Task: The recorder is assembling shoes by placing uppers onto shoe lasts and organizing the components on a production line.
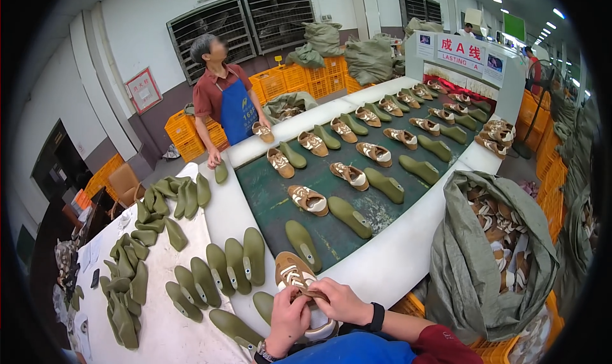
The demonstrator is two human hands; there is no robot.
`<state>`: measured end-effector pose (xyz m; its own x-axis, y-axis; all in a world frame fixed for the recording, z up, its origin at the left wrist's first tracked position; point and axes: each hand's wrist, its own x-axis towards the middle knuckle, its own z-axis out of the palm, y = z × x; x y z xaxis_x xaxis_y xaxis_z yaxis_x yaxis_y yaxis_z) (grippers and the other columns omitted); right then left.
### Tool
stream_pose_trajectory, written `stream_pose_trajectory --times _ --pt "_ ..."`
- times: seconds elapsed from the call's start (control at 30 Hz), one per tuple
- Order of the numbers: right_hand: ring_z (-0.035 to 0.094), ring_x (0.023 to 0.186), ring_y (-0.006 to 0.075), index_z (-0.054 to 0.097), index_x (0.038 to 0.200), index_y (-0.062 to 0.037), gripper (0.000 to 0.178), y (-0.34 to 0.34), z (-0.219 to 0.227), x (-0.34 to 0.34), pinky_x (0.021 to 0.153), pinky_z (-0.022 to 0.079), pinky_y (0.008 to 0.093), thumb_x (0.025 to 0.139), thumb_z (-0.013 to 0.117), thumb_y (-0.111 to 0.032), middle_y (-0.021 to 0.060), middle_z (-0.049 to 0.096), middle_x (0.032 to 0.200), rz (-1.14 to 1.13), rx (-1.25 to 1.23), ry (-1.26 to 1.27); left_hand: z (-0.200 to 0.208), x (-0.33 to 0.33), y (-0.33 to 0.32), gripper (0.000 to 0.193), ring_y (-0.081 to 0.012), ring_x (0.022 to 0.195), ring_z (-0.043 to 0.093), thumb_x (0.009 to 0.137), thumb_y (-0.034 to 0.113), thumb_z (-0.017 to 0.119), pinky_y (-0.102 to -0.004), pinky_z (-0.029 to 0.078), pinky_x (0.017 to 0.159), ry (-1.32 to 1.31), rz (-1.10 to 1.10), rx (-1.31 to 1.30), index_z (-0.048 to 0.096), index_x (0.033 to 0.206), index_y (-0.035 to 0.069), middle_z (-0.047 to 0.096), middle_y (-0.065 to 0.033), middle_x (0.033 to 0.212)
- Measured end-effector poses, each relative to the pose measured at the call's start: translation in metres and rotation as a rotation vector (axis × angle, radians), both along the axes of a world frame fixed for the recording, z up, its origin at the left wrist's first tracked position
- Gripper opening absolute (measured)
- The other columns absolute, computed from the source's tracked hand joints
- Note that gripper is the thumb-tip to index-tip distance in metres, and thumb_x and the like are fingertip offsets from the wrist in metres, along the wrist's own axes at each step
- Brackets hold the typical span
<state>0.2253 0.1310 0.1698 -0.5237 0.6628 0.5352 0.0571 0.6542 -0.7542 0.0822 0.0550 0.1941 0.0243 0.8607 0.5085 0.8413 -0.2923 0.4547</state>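
Note:
At the near edge of the table, a brown sneaker with white laces and stripes [293, 271] points away from me. My left hand [289, 319] has its fingers closed on the sneaker's collar beside the laces. From the other side, my right hand [344, 302] pinches the collar near the tongue. The shoe's opening is partly covered by my fingers. A green shoe last [262, 306] lies just left of the sneaker, partly behind my left hand. Another green last [302, 244] rests on the belt edge beyond the toe.
Pairs of sneakers and lasts stand in rows on the green conveyor belt [287, 201]. Many lasts [191, 198] cover the white table at left. A grey sack [456, 255] of sneakers stands at right. Across the belt, a person in a blue apron [236, 106] touches a sneaker and a last.

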Motion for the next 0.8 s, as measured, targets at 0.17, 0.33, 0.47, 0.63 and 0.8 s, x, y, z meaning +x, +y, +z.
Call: stream_pose_trajectory --times 0.17,0.33,0.47,0.63,0.8 --pt "0.060 0.074 0.0339 0.052 0.103 -0.0079 0.027 -0.001 0.008 0.000 0.061 0.051 0.0381 0.077 0.058 -0.005 0.0131 0.056 0.089 -0.010 -0.068 0.021 0.003 0.004 0.004 0.023 -0.0329 0.088 0.051 0.070 0.000 0.058 -0.0392 0.042 0.078 -0.102 0.125 0.069 0.056 0.093 0.002 0.054 -0.0149 0.096" --pt "0.060 0.073 0.0333 0.052 0.101 -0.0063 0.023 0.001 0.001 -0.001 0.061 0.051 0.0369 0.079 0.058 -0.003 0.0136 0.058 0.087 -0.051 -0.035 0.011 0.003 0.002 0.012 0.023 -0.0330 0.089 0.052 0.071 -0.002 0.056 -0.0385 0.043 0.079 -0.102 0.136 0.072 0.055 0.094 0.002 0.055 -0.0143 0.098" --pt "0.059 0.073 0.0333 0.052 0.101 -0.0050 0.025 -0.003 -0.001 -0.001 0.062 0.050 0.0367 0.077 0.058 0.001 0.0143 0.057 0.086 -0.034 -0.063 0.037 -0.001 0.004 0.008 0.020 -0.0316 0.088 0.051 0.071 -0.004 0.055 -0.0387 0.042 0.078 -0.144 0.116 0.038 0.058 0.090 0.003 0.055 -0.0123 0.097" --pt "0.060 0.069 0.0198 0.049 0.099 -0.0029 0.023 -0.003 -0.003 -0.002 0.055 0.048 0.0283 0.079 0.055 0.005 0.0101 0.055 0.083 0.007 -0.232 0.047 -0.010 -0.006 0.002 0.015 -0.0253 0.081 0.048 0.063 -0.007 0.054 -0.0326 0.038 0.073 -0.191 -0.055 0.085 0.056 0.067 0.007 0.057 -0.0042 0.089" --pt "0.051 0.070 0.0054 0.043 0.105 -0.0028 0.029 0.027 -0.035 -0.008 0.053 0.045 0.0191 0.080 0.053 0.008 0.0030 0.050 0.085 0.037 -0.520 0.316 -0.011 -0.007 0.002 0.019 -0.0244 0.081 0.047 0.060 -0.010 0.052 -0.0329 0.038 0.076 -0.284 -0.296 0.016 0.055 0.065 0.007 0.057 -0.0026 0.084"
